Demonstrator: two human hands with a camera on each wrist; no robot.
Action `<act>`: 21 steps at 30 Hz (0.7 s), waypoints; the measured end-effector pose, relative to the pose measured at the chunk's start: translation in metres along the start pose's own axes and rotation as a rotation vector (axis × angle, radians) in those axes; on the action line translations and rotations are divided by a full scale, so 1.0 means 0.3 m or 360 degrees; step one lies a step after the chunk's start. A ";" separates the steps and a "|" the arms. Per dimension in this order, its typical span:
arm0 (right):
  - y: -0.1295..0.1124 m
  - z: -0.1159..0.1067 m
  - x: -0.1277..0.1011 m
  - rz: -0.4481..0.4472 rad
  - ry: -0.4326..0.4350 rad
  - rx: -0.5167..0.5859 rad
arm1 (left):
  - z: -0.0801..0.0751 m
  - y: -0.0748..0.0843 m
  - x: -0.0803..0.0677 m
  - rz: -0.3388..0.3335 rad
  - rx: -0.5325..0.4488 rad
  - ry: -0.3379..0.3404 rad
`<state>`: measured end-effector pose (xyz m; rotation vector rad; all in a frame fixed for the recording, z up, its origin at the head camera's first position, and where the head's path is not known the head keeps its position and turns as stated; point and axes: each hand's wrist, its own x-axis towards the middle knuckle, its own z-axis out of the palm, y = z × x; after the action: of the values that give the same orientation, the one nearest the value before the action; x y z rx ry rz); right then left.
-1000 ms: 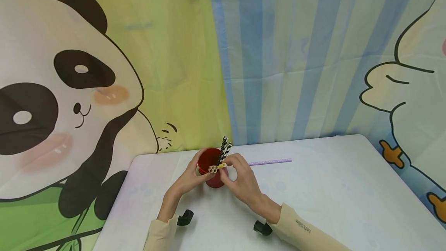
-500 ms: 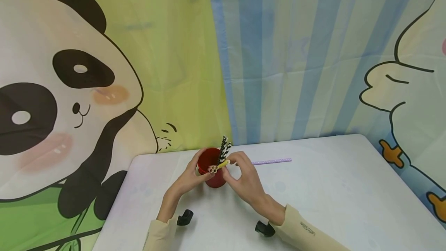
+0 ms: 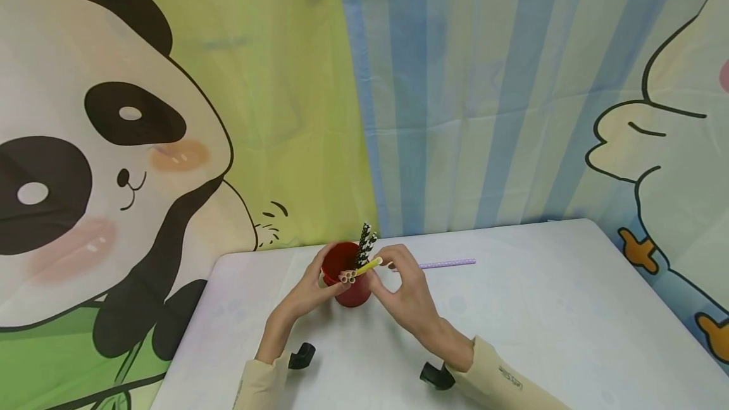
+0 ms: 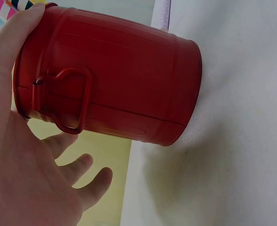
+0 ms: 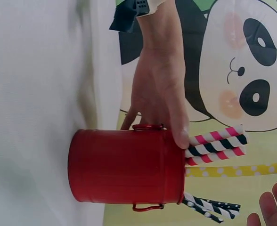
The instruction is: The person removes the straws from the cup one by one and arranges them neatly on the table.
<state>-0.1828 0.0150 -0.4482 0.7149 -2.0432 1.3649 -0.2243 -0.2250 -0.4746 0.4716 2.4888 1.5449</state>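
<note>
At far left a printed panda (image 3: 102,173) covers the yellow-green backdrop. A cream sleeve (image 3: 263,381) comes in below it, with a black mount (image 3: 302,355) beside the cuff. The left hand (image 3: 307,293) grips the red cup (image 3: 354,296) at the rim, thumb on the near side; in the left wrist view its other fingers spread out, partly behind the cup.

The cup stands upright near the far edge of the white table (image 3: 541,315), left of the table's middle, with wire handles on its sides. Striped straws (image 5: 215,147), pink-and-white and black-and-white, stand in it close to the left thumb. Across the opening, dark patterned straws (image 3: 365,248) lean outward. Between these groups a yellow straw (image 3: 367,267) with white dots slants up to the right, its lower end in the cup.

The right hand (image 3: 407,293) pinches that straw near its upper end between thumb and forefinger. Beyond the hand, a purple straw (image 3: 447,264) lies on the table, its left part hidden. Another black mount (image 3: 437,376) sits by the right cuff; the right sleeve (image 3: 507,379) bears small lettering. Blue-striped cloth (image 3: 467,93) hangs behind, then a white cartoon figure (image 3: 689,201) with orange feet.
</note>
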 end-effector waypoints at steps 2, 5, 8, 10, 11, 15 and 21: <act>-0.004 -0.005 0.002 -0.0002 0.0007 0.0001 | 0.000 0.001 0.000 0.0006 0.0001 0.0002; -0.011 -0.012 0.005 0.0007 0.0009 0.0007 | -0.001 0.002 0.000 0.0006 0.0003 0.0004; -0.015 -0.018 0.007 0.0024 0.0014 0.0012 | -0.001 0.002 0.000 -0.0004 -0.0001 0.0005; -0.017 -0.023 0.009 0.0031 0.0022 0.0012 | 0.000 0.002 -0.001 -0.0010 -0.0001 0.0007; -0.019 -0.025 0.010 0.0031 0.0028 0.0014 | 0.000 0.002 -0.001 -0.0014 -0.0001 0.0007; -0.023 -0.034 0.013 0.0027 0.0054 0.0025 | 0.001 0.003 -0.002 -0.0023 -0.0001 0.0009; -0.026 -0.046 0.017 0.0012 0.0085 0.0048 | 0.002 0.002 -0.001 -0.0051 0.0010 0.0015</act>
<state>-0.1784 0.0247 -0.4353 0.6773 -1.9897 1.4068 -0.2238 -0.2244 -0.4743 0.4246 2.4963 1.5311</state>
